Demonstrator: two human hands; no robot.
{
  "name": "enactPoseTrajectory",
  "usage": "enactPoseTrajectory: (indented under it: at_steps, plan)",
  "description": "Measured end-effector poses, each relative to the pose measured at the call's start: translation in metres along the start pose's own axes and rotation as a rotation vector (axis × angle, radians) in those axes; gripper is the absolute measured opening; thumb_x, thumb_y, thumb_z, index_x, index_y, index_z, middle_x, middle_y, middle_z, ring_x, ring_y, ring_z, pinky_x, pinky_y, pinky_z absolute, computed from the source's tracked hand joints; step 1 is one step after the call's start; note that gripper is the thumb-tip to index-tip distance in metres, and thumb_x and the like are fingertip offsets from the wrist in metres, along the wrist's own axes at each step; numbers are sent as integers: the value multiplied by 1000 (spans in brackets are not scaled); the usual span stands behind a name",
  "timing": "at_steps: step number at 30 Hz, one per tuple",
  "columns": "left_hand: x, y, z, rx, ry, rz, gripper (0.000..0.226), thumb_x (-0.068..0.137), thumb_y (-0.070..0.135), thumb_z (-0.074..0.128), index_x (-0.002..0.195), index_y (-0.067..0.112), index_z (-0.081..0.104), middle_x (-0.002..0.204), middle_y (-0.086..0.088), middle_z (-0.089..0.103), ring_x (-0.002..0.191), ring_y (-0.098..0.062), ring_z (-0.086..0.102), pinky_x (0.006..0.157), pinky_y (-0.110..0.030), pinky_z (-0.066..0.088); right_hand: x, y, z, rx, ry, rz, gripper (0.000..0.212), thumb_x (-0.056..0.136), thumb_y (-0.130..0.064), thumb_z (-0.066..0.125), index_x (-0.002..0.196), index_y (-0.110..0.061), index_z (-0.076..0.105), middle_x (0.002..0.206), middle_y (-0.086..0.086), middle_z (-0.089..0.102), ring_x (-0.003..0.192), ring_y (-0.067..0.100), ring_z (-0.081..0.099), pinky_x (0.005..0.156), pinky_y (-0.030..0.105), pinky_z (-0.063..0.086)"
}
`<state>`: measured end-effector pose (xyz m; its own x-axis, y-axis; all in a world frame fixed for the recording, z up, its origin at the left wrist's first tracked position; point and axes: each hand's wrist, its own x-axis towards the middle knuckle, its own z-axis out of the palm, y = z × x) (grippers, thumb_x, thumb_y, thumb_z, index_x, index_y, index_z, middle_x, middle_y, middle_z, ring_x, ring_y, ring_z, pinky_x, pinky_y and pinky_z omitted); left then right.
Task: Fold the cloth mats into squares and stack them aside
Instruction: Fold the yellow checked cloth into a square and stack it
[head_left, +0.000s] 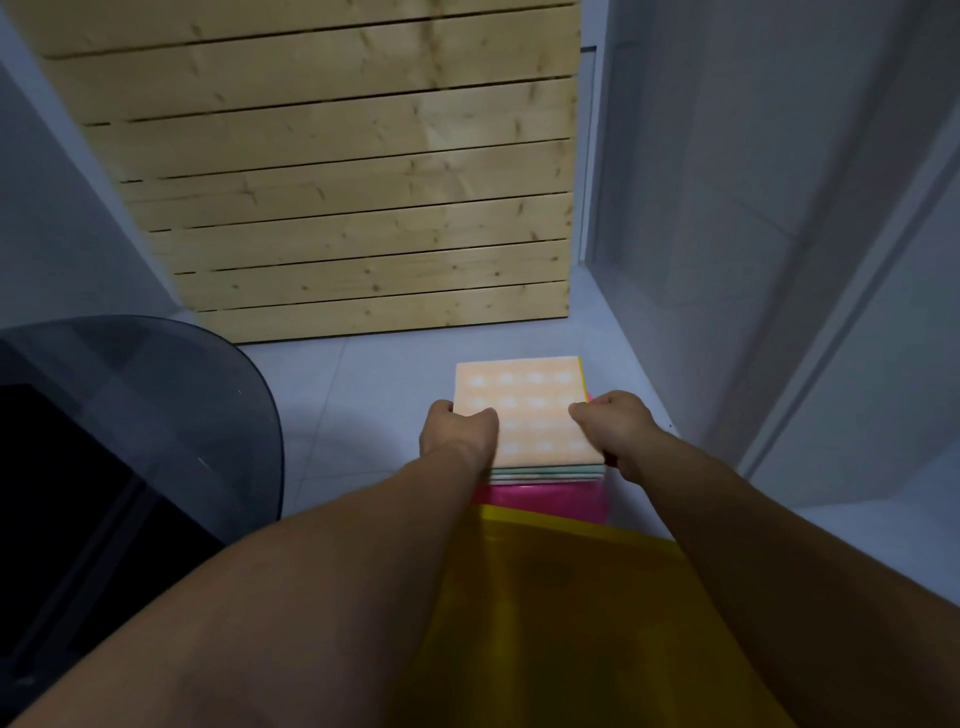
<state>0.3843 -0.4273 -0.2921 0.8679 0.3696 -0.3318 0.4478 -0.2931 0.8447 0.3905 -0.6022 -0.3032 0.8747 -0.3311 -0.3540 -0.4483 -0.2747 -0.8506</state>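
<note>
Hands meet at a stack of folded cloth mats lying square on the pale tiled floor, near the corner where a slatted wooden panel leans against the wall and a white frame runs along the right side. The top mat is peach with rows of pale spots; under it thin edges of green, white and pink layers show at the near side, and a yellow edge peeks out on the far right. The left hand grips the stack's left edge, thumb lying on the top mat and the fingers curled underneath, out of sight. The right hand holds the right edge in the same way, thumb on top, fingers wrapped round the side. Just before the stack lies a pink sheet, and nearer still a broad yellow one spreads between the two bare forearms. A dark smoked-plastic chair stands at the left.
</note>
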Motion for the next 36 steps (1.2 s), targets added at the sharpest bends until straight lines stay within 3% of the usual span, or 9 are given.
enactPoseTrajectory:
  at_steps: [4, 9, 11, 14, 20, 24, 28, 31, 36]
  plan:
    - [-5, -2, -1, 29, 4, 6, 36, 84, 27, 63, 117, 14, 56, 108, -9, 65, 93, -30, 57, 84, -32, 47, -5, 1, -1, 18, -23, 54, 20, 85, -15, 58, 72, -9, 44, 68, 8, 40, 59, 23, 39, 56, 28, 31]
    - [-14, -3, -2, 5, -8, -7, 36, 84, 25, 63, 118, 14, 57, 107, -8, 65, 93, -30, 57, 86, -34, 49, -12, 2, -5, 0, -36, 102, 28, 72, -21, 56, 90, 0, 58, 84, 17, 62, 77, 32, 64, 64, 35, 51]
    - [-20, -3, -2, -26, -18, -3, 36, 86, 23, 63, 120, 14, 57, 106, -7, 64, 94, -29, 57, 86, -32, 48, -27, -2, -10, -20, -12, 68, 17, 79, -17, 57, 71, -4, 48, 67, 11, 46, 59, 25, 47, 55, 29, 37]
    - [-33, 4, -5, -96, -31, 34, 33, 86, 20, 62, 119, 15, 58, 101, -5, 64, 95, -30, 60, 88, -34, 50, -41, -7, -19, 16, 56, -4, 30, 84, -10, 56, 65, -14, 34, 64, 8, 30, 55, 20, 27, 55, 28, 21]
    - [-78, 23, -25, -185, -61, 159, 11, 90, 22, 62, 100, 23, 57, 85, 7, 60, 91, -25, 61, 83, -33, 51, -91, -21, -49, 138, 138, -157, 29, 81, -9, 54, 63, -12, 32, 62, 6, 23, 56, 19, 21, 57, 28, 27]
    - [-117, 21, -43, -242, -98, 215, 20, 91, 24, 64, 110, 18, 67, 99, 3, 69, 94, -23, 65, 90, -36, 55, -137, -16, -71, 150, 180, -166, 43, 93, -27, 58, 59, -17, 32, 56, 3, 33, 52, 21, 33, 66, 33, 41]
    - [-156, -1, -58, -237, -102, 277, 13, 89, 27, 67, 101, 23, 68, 94, 5, 71, 92, -22, 68, 89, -42, 57, -186, 6, -83, 138, 161, -213, 42, 96, -30, 59, 62, -11, 41, 64, 16, 43, 62, 27, 47, 68, 40, 46]
    - [-181, -30, -66, -218, -114, 307, 29, 84, 38, 68, 108, 23, 72, 100, 6, 74, 95, -17, 70, 88, -46, 58, -216, 30, -83, 127, 133, -137, 37, 94, -35, 62, 70, -9, 51, 77, 28, 59, 77, 41, 65, 82, 54, 54]
    - [-200, -95, -81, -107, -150, 329, 36, 76, 50, 65, 106, 30, 69, 97, 11, 74, 91, -12, 70, 81, -46, 59, -248, 69, -66, 92, 43, -31, 33, 92, -32, 65, 74, -10, 49, 78, 21, 61, 78, 40, 65, 75, 58, 57]
